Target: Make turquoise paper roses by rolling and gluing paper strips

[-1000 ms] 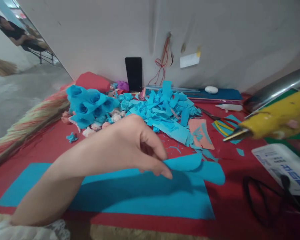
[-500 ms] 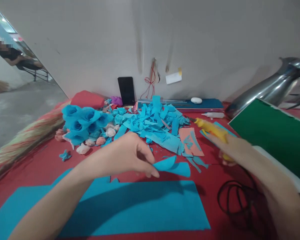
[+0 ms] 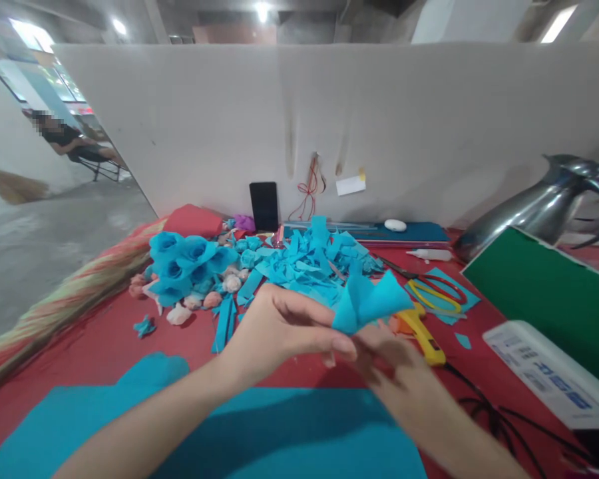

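My left hand (image 3: pixel 294 326) pinches the base of a blue crepe paper flower (image 3: pixel 367 303), its petals flaring up and to the right. Close against it, my right hand (image 3: pixel 394 362) has its fingers at the same base, partly hidden behind the left fingertips and the paper. Just right of the hands lies a yellow glue gun (image 3: pixel 426 338), its black cord trailing toward the front right. Below my forearms, a large blue paper sheet (image 3: pixel 289 432) covers the near tabletop.
Blue paper scraps (image 3: pixel 304 259) are heaped behind the hands. Finished blue flowers (image 3: pixel 180 263) sit at left among small pink and white ones. Scissors (image 3: pixel 434 296), a white box (image 3: pixel 534 372), a green board (image 3: pixel 544 293) and a metal jug (image 3: pixel 524 206) stand or lie at right. A person (image 3: pixel 74 143) sits far left.
My right hand has let go of the glue gun, now on the table, and come left to the paper. The blue paper is raised and flares wider. The view has tilted up.
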`<state>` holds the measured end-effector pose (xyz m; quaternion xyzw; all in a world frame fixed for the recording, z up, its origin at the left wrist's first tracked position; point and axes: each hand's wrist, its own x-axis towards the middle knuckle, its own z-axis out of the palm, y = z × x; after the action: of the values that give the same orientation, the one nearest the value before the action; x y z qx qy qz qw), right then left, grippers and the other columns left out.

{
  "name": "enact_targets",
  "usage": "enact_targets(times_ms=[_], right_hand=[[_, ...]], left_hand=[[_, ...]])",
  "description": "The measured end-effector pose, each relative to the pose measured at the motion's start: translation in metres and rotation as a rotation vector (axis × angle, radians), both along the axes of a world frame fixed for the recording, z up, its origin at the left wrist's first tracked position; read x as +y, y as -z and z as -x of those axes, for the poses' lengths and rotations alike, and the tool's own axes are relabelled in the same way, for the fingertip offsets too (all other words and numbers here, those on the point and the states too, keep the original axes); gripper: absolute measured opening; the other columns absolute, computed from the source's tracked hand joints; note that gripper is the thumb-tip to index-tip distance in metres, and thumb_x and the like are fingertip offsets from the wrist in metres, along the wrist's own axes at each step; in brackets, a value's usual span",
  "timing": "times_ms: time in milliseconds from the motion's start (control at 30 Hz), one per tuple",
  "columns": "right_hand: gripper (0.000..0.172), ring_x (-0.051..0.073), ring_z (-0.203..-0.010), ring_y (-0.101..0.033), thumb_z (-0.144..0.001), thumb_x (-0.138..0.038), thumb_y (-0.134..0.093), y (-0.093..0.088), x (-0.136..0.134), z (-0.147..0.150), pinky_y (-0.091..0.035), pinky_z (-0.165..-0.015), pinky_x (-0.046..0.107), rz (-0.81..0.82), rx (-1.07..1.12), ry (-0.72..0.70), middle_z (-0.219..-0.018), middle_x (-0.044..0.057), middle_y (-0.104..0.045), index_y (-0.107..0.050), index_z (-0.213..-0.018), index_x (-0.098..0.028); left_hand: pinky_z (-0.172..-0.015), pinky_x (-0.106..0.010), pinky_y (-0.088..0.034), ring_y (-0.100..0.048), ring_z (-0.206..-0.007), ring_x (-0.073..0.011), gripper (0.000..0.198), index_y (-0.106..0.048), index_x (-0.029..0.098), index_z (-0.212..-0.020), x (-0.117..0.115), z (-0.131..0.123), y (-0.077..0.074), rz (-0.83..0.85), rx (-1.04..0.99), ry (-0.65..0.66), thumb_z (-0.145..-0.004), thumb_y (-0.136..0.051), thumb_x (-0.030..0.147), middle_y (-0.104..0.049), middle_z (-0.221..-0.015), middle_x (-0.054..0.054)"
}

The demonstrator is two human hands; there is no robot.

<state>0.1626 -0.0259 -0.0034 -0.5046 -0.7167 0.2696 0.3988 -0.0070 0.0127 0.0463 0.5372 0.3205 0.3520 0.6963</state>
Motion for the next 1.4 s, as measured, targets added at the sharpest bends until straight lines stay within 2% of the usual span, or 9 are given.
enact_targets(times_ms=[133,267,467,633,767,900,1033,1200,1400], right_hand=[[0.024,0.010,-0.054,-0.052,-0.088,-0.031,-0.040,-0.004,-0.017,0.032,-0.041,-0.048,0.019,0.054,0.124,-0.110,-0.058,-0.003,-0.053,-0.052,-0.070,-0.019],[0.034,0.008,-0.045,-0.043,-0.087,-0.033,-0.040,-0.008,-0.017,0.035,-0.036,-0.042,0.017,0.155,0.218,-0.120,-0.048,-0.004,-0.041,-0.038,-0.056,-0.019],[0.020,0.008,-0.045,-0.045,-0.081,-0.032,-0.050,-0.010,-0.021,0.036,-0.037,-0.042,0.017,0.176,0.284,-0.078,-0.051,-0.005,-0.048,-0.062,-0.070,-0.020],[0.024,0.007,-0.042,-0.052,-0.081,-0.025,-0.051,-0.009,-0.022,0.032,-0.042,-0.045,0.015,0.085,0.255,-0.048,-0.049,-0.006,-0.057,-0.062,-0.060,-0.023],[0.022,0.008,-0.043,-0.055,-0.073,-0.015,-0.053,-0.004,-0.019,0.028,-0.042,-0.044,0.015,-0.005,0.213,-0.023,-0.051,-0.007,-0.061,-0.065,-0.058,-0.027],[0.028,0.007,-0.032,-0.044,-0.076,-0.019,-0.051,0.002,-0.018,0.029,-0.033,-0.035,0.018,-0.107,0.173,0.025,-0.045,-0.007,-0.057,-0.060,-0.050,-0.024],[0.027,0.006,-0.027,-0.034,-0.077,-0.018,-0.049,0.002,-0.017,0.029,-0.029,-0.031,0.017,-0.214,0.105,0.042,-0.034,-0.008,-0.045,-0.058,-0.051,-0.022],[0.029,0.006,-0.034,-0.049,-0.082,-0.019,-0.049,0.001,-0.017,0.027,-0.037,-0.037,0.012,-0.297,0.031,0.036,-0.043,-0.007,-0.055,-0.060,-0.055,-0.021],[0.028,0.008,-0.036,-0.052,-0.084,-0.021,-0.050,0.008,-0.017,0.029,-0.041,-0.039,0.013,-0.363,-0.009,0.060,-0.047,-0.004,-0.058,-0.061,-0.058,-0.019]], left_hand=[[-0.045,-0.020,-0.050,-0.061,-0.045,-0.0129,0.012,-0.068,0.015,-0.048,-0.004,-0.003,0.004,0.080,-0.038,-0.111,-0.050,-0.080,0.016,-0.069,-0.051,-0.002],[-0.039,-0.020,-0.045,-0.059,-0.043,-0.0128,0.013,-0.070,0.014,-0.052,-0.006,-0.001,0.007,0.030,-0.043,-0.070,-0.053,-0.079,0.024,-0.068,-0.053,-0.003],[-0.037,-0.018,-0.038,-0.048,-0.040,-0.0075,0.014,-0.071,0.014,-0.052,-0.006,-0.003,0.011,0.001,0.006,-0.095,-0.052,-0.080,0.024,-0.063,-0.047,-0.001],[-0.036,-0.019,-0.040,-0.055,-0.040,-0.0099,0.010,-0.072,0.016,-0.061,-0.010,-0.003,0.015,0.017,-0.099,0.075,-0.064,-0.075,0.025,-0.065,-0.053,-0.002],[-0.036,-0.020,-0.040,-0.049,-0.036,-0.0089,0.013,-0.070,0.014,-0.056,-0.013,-0.003,0.015,0.027,-0.108,0.043,-0.058,-0.079,0.024,-0.055,-0.043,0.001],[-0.035,-0.019,-0.037,-0.046,-0.038,-0.0076,0.019,-0.066,0.011,-0.050,-0.014,-0.005,0.012,-0.060,-0.074,-0.002,-0.054,-0.080,0.023,-0.055,-0.046,-0.001],[-0.040,-0.021,-0.041,-0.050,-0.044,-0.0107,0.028,-0.060,0.010,-0.046,-0.015,-0.005,0.011,-0.286,-0.058,-0.043,-0.060,-0.077,0.028,-0.057,-0.047,-0.003],[-0.058,-0.026,-0.049,-0.060,-0.063,-0.0176,0.032,-0.061,0.011,-0.047,-0.015,-0.002,0.014,-0.539,0.032,-0.052,-0.071,-0.069,0.031,-0.061,-0.049,-0.005],[-0.056,-0.026,-0.050,-0.061,-0.059,-0.0165,0.030,-0.066,0.012,-0.054,-0.015,-0.001,0.012,-0.678,0.027,-0.094,-0.074,-0.066,0.035,-0.065,-0.053,-0.005]])
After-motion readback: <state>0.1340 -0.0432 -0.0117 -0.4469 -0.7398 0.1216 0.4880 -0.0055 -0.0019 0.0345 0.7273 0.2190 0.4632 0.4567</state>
